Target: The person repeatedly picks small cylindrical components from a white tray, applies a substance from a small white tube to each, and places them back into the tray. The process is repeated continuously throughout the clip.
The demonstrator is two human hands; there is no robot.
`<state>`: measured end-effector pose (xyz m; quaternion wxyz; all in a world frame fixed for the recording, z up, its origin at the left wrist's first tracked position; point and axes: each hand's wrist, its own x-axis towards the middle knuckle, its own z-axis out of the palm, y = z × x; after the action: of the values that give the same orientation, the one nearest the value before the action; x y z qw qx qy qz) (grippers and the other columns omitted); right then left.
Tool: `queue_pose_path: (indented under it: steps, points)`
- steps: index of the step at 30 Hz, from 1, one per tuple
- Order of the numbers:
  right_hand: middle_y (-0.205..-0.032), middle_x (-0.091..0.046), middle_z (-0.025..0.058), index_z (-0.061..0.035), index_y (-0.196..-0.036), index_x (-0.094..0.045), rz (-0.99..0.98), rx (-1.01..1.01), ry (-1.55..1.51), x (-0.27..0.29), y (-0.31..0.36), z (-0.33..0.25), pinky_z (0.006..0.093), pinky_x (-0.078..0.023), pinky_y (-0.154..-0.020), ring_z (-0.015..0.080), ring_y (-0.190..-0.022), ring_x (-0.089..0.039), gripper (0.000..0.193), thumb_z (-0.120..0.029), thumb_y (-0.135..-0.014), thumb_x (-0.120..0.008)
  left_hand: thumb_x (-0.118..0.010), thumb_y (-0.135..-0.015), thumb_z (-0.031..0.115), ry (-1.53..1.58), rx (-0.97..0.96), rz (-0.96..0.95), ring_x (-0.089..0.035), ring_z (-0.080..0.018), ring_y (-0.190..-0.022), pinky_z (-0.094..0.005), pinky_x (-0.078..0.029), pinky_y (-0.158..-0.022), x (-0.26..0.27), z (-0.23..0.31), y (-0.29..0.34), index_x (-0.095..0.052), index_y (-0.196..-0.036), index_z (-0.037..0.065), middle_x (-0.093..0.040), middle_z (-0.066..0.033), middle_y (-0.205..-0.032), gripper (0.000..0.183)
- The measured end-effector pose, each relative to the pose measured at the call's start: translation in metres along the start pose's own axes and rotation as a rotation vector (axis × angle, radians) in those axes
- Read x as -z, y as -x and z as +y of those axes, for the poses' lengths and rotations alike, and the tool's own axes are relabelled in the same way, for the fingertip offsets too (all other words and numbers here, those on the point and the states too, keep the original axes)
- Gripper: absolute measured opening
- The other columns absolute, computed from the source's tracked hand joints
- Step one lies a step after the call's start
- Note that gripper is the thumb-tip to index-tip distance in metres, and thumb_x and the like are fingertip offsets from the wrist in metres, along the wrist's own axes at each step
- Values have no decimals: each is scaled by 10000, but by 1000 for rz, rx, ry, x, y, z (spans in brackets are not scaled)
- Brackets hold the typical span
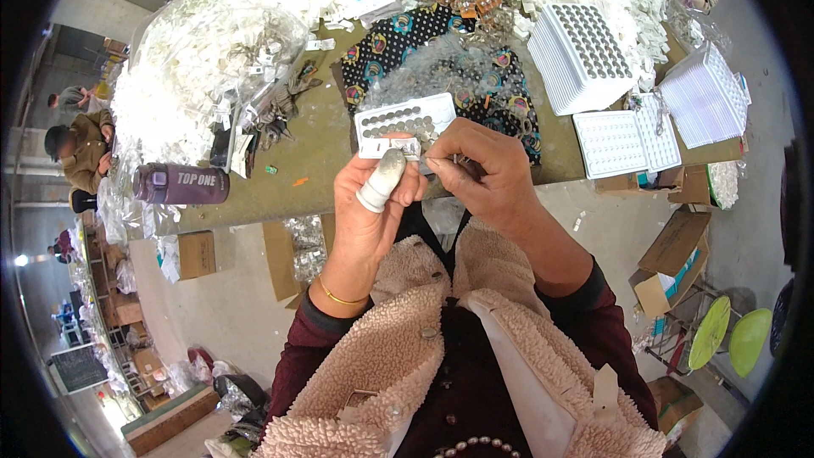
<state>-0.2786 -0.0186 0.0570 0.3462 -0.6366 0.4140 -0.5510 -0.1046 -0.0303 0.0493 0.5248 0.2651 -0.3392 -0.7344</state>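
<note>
1. The left hand [356, 220], its thumb wearing a smudged white finger cover [383, 180], pinches a small, flat white plastic piece [409, 148] at its fingertips.
2. Just right of that piece, the right hand's [496, 165] thumb and forefinger press together; I can't tell whether something tiny sits between them.
3. Right beyond both hands' fingers lies a white plastic tray [447, 104] holding rows of round grey discs [398, 129], near the olive-green desk's [292, 187] front edge.
4. To my mind, good work here wants the left thumb firm without bending the plastic, and the right fingertips close, pressing gently and squarely, clear of the discs.
</note>
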Motion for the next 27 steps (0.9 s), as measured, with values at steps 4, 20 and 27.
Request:
queue_pose_path:
  steps: [4, 20, 27]
  points:
    - [-743, -594, 58, -7, -850, -591, 34, 36, 11, 0, 1, 0, 248, -413, -495, 95, -565, -526, 92, 42, -827, -666, -677, -923, 191, -185, -64, -11, -526, -116, -623, -296, -441, -652, 1, -1, -1, -584, -1217, -40, -606, -54, -786, 384]
    - [-736, -584, -33, -6, -894, -620, 54, -259, -135, -1, 8, 4, 221, -384, -570, 38, -635, -482, 96, -87, -884, -671, -607, -937, 22, -625, -325, -41, -577, -79, -695, -215, -485, -620, -3, -3, 5, -600, -1194, -57, -642, -76, -1011, 269]
    - [-818, -636, 3, -16, -907, -623, -8, -257, -340, -2, 7, 17, 228, -457, -597, 73, -707, -570, 108, -94, -864, -684, -571, -959, 55, -430, -201, -91, -549, -88, -686, -229, -462, -643, 3, -6, 5, -583, -1244, -74, -634, -81, -1001, 313]
